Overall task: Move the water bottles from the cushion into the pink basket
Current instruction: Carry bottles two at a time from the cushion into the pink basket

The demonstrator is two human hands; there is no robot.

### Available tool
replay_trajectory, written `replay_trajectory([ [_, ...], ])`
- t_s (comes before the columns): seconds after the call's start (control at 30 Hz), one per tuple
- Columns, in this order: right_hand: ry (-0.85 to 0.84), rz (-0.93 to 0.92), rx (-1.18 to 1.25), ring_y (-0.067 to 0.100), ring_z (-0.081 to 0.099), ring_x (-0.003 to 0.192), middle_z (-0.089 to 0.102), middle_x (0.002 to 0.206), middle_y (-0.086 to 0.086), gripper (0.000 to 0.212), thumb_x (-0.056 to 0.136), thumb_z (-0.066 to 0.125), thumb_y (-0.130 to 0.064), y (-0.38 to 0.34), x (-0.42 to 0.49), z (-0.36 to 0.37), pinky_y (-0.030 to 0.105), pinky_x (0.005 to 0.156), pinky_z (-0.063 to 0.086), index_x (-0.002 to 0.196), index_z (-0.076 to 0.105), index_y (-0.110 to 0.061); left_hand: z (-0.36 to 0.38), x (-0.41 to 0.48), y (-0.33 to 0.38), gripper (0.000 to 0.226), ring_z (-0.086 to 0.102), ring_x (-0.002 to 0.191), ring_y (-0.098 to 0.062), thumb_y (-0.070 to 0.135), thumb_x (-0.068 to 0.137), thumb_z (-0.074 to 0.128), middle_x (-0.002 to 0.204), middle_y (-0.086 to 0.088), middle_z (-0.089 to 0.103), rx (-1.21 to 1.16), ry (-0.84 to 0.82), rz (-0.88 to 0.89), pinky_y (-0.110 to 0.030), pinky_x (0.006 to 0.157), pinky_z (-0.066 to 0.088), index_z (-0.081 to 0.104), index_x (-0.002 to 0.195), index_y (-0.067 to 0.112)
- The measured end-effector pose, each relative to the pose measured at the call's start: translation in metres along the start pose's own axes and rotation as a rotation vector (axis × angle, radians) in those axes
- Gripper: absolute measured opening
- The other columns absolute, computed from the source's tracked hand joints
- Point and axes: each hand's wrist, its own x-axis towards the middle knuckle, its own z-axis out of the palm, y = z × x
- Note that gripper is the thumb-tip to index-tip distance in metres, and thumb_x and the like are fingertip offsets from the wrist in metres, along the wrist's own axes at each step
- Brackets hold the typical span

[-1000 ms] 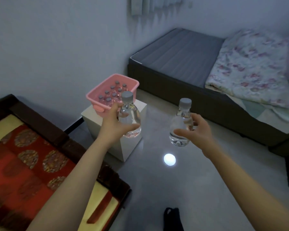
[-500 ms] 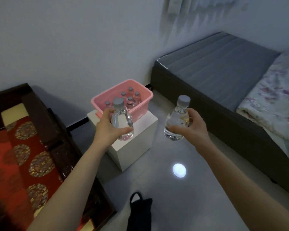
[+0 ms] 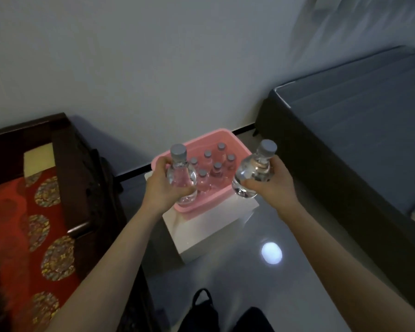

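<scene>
Water bottles fill both our hands, one each, right at the pink basket [image 3: 209, 204]. Our left hand [image 3: 162, 188] curls fingers and thumb round the belly of the left bottle [image 3: 180, 172], which stands upright over the basket's near left corner, grey cap on top. Our right hand [image 3: 273, 185] grips the right bottle [image 3: 254, 172] the same way, fingers wrapped round its body. This one tilts, its cap leaning away to the right, its base at the basket's right rim.

Inside the basket stand the stored bottles [image 3: 212, 172], upright and packed close. We count six grey caps, though our left hand may hide more.

Under the basket sits a white box [image 3: 209, 226] on the glossy floor. Left of the basket, well apart, lies the red patterned cushion [image 3: 15, 224] in its dark wooden frame. Right of the basket is a bed [image 3: 357, 130] with a grey mattress
</scene>
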Motion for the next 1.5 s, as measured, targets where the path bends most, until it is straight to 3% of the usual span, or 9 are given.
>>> replay_trajectory([
  [0.2,-0.126,-0.020,-0.004,-0.010,0.063,0.084,0.062,0.103,-0.017,0.068,0.063,0.085,-0.005,0.018,0.063,0.016,0.008,0.067,0.048,0.115,0.049,-0.029,0.022,0.048,-0.013,0.082,0.062,0.099,-0.021,0.017,0.064,0.080,0.116,0.003,0.062,-0.019,-0.019,-0.058,-0.033,0.080,0.052,0.036,0.130,0.035],
  [0.4,-0.310,0.013,-0.133,0.010,0.066,0.096,0.068,0.104,-0.009,0.062,0.060,0.088,-0.015,0.063,0.139,0.028,0.028,0.083,0.053,0.114,0.058,-0.024,0.060,0.079,-0.028,0.079,0.055,0.087,0.006,0.008,0.069,0.080,0.105,0.018,0.057,-0.106,0.006,-0.134,0.002,0.061,0.042,0.037,0.129,0.035],
  [0.5,-0.388,0.040,-0.180,0.007,0.068,0.090,0.070,0.097,-0.009,0.058,0.058,0.088,-0.016,0.084,0.179,0.036,0.021,0.073,0.052,0.108,0.061,-0.023,0.081,0.096,-0.046,0.079,0.059,0.103,-0.002,0.013,0.066,0.084,0.118,0.013,0.060,-0.156,0.036,-0.195,-0.017,0.085,0.052,0.041,0.131,0.029],
  [0.67,-0.399,0.061,-0.203,0.001,0.066,0.083,0.070,0.089,-0.019,0.053,0.055,0.088,-0.019,0.126,0.212,0.043,0.017,0.072,0.051,0.099,0.061,-0.029,0.116,0.111,-0.081,0.103,0.046,0.130,-0.011,0.030,0.060,0.088,0.140,0.013,0.049,-0.191,0.116,-0.318,-0.039,0.107,0.040,0.029,0.144,0.035],
  [0.83,-0.419,0.065,-0.354,0.009,0.061,0.071,0.066,0.075,-0.008,0.033,0.049,0.080,-0.029,0.155,0.230,0.040,0.031,0.063,0.052,0.074,0.059,-0.021,0.142,0.121,-0.096,0.081,0.049,0.118,-0.005,0.021,0.066,0.085,0.116,0.028,0.052,-0.172,0.117,-0.382,-0.006,0.082,0.040,0.041,0.133,0.021],
  [0.97,-0.450,0.069,-0.522,0.013,0.059,0.069,0.067,0.076,-0.004,0.025,0.058,0.083,-0.015,0.162,0.242,0.045,0.026,0.060,0.049,0.076,0.065,-0.017,0.149,0.128,-0.102,0.064,0.050,0.114,-0.007,0.025,0.068,0.083,0.120,0.010,0.056,-0.086,0.094,-0.347,-0.021,0.088,0.037,0.049,0.122,0.018],
  [1.2,-0.565,-0.024,-0.848,0.015,0.049,0.056,0.050,0.053,-0.009,0.020,0.071,0.060,0.001,0.180,0.250,0.058,0.019,0.049,0.032,0.066,0.072,-0.015,0.154,0.136,-0.112,0.037,0.056,0.078,-0.001,0.012,0.065,0.083,0.086,0.013,0.063,0.057,0.106,-0.271,-0.005,0.069,0.036,0.060,0.090,0.027],
  [1.37,-0.671,-0.020,-0.983,0.030,0.058,0.062,0.060,0.062,0.010,0.017,0.069,0.048,0.003,0.173,0.251,0.071,0.032,0.052,0.043,0.061,0.060,-0.006,0.162,0.138,-0.127,0.026,0.062,0.081,-0.016,0.011,0.063,0.080,0.088,0.001,0.070,0.239,0.022,-0.320,-0.014,0.070,0.042,0.072,0.088,0.014],
  [1.5,-0.723,-0.028,-0.989,0.026,0.047,0.061,0.050,0.064,0.005,0.036,0.075,0.050,0.001,0.166,0.248,0.078,0.030,0.057,0.034,0.048,0.039,-0.021,0.164,0.147,-0.131,0.026,0.062,0.086,-0.018,0.007,0.066,0.078,0.094,-0.005,0.072,0.260,-0.030,-0.377,-0.025,0.075,0.045,0.074,0.091,0.012],
])
